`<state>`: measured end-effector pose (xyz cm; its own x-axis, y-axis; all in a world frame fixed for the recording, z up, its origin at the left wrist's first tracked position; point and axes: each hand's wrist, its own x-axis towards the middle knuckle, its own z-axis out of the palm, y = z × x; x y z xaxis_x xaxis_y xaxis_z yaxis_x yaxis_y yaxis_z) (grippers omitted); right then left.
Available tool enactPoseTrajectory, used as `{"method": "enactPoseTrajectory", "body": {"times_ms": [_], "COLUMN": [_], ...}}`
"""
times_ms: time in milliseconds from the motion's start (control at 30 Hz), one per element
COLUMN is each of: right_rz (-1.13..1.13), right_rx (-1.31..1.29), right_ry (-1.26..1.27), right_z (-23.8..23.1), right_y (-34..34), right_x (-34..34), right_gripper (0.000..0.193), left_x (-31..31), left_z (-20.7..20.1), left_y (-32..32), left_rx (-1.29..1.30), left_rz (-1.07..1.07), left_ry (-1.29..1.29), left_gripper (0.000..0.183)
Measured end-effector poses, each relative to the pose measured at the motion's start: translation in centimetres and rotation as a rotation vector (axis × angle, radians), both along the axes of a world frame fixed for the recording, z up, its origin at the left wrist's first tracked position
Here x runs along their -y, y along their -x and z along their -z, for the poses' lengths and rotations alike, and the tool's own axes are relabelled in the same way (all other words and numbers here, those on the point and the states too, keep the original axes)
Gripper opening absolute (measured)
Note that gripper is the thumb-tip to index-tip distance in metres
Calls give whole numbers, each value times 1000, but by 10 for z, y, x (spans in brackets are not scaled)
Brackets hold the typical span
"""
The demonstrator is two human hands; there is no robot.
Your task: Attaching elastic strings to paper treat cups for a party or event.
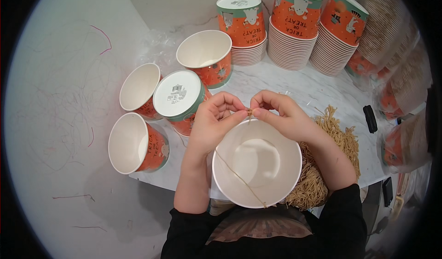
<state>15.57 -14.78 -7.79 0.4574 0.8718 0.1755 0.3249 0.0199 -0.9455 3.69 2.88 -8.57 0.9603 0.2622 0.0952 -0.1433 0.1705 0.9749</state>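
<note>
Close in front of me a paper bucket (281, 176) stands with its white mouth facing up. A thin tan cord (235, 173) runs slantwise across its opening, from the left rim to a fastened end at the near rim. At the far rim, the fingertips of my left hand (212, 123) and my right hand (282, 117) nearly meet. Both hands are closed in a pinch on a small bunched bit of this cord, held just above the rim. Its exact shape between the fingers is partly hidden. Under my right forearm lies a heap of cut tan cords (338, 141).
Orange paper buckets lie tipped (133, 141) or stand upside down (177, 93) at left. Tall nested bucket stacks (294, 26) line the back, with plastic-wrapped stacks (405, 88) at right. A small black object (369, 119) sits on the marble-look table (281, 77). The white wall (60, 97) bears scribbles.
</note>
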Motion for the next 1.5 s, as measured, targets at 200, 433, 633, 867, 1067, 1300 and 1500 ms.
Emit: {"method": "enactPoseTrajectory", "body": {"times_ms": [200,433,633,867,1067,1300,1500], "right_rz": [-106,-6,105,161,186,171,137], "right_rx": [-375,10,277,537,631,605,646], "right_ry": [23,-81,-149,-88,-71,-62,-90], "right_z": [-3,-4,-6,-13,-14,-17,-19], "right_y": [-1,4,11,14,15,18,18], "right_x": [-1,-3,-3,-1,0,-1,1], "right_gripper": [13,14,17,17,12,10,10], "left_x": [-9,-5,-3,-5,-8,-14,-11], "left_z": [2,0,1,3,6,7,9], "left_y": [7,5,3,4,3,2,-2], "left_rx": [-59,-34,-77,-84,-67,-77,-64], "left_rz": [58,33,29,51,29,5,-77], "left_ry": [-43,-81,25,4,39,31,-75], "left_gripper": [12,11,10,10,8,4,2]}}
